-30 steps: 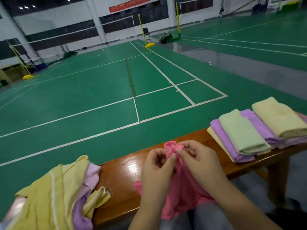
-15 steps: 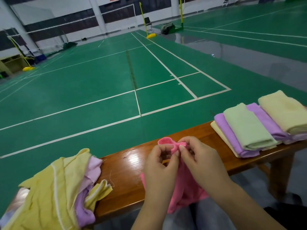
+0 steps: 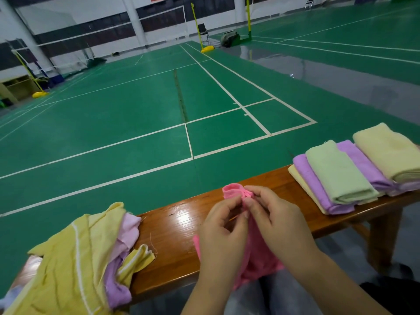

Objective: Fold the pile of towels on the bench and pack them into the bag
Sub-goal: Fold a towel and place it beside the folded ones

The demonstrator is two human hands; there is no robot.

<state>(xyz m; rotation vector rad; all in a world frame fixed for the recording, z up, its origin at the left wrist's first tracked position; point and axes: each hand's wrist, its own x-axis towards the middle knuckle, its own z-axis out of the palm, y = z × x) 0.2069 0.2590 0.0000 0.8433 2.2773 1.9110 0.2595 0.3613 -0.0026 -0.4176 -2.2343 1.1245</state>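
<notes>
Pink terry is bunched between our hands: the left hand (image 3: 223, 226) and right hand (image 3: 276, 220) sit close together, each pinching the same gathered top edge of the pink towel (image 3: 256, 258), whose body hangs down across the front lip of the table (image 3: 175, 237) toward our lap. Over the last second the pinched edge has barely shifted and the fingers have only worked along it, so we judge we are still hunting for corners and no fold has begun. To our left the unfolded pile (image 3: 75, 262) of yellow and lilac towels waits; further right the folded towels (image 3: 354, 171) lie overlapped in a row. Our hands hide the towel's middle, the pile runs off the bottom edge, and no bag is visible anywhere.
</notes>
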